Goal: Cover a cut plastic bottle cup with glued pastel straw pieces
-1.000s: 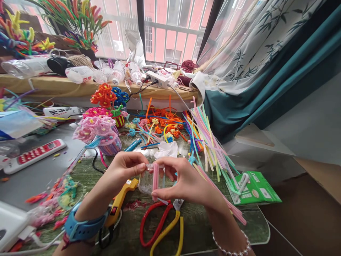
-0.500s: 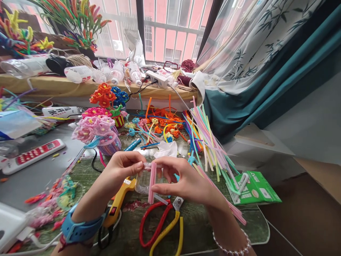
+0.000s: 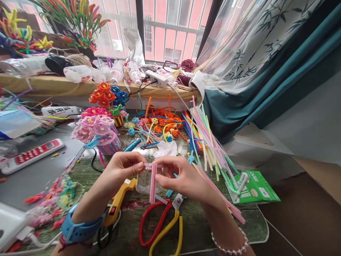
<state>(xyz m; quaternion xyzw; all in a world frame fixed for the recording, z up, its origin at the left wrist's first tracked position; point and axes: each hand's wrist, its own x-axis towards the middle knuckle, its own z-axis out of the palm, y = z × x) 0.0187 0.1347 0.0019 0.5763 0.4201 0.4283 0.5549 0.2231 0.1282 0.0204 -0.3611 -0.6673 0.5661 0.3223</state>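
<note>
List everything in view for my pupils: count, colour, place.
plastic container: 1, clear, centre
pipe-cleaner bundle: 1, pink, against the container
scissors: 1 pair, red and yellow, below container
glue gun: 1, yellow, left of scissors
pipe cleaners: many, mixed colours, right of table
packet: 1, green, far right
tissue: 1, white, beyond container
potted flowers: several, pink, orange, blue, left-centre
handset: 1, red-white, far left
bottles: several, clear, windowsill
power strip: 1, white, windowsill
curtain: 1, teal, right
window: 1, dark-framed, back
craft scraps: many, multicoloured, left
watch strap: 1, blue, left wrist
bracelet: 1, silvery, right wrist
left hand: 1, bare, at container's rim
right hand: 1, bare, pinching pipe-cleaner bundle
</note>
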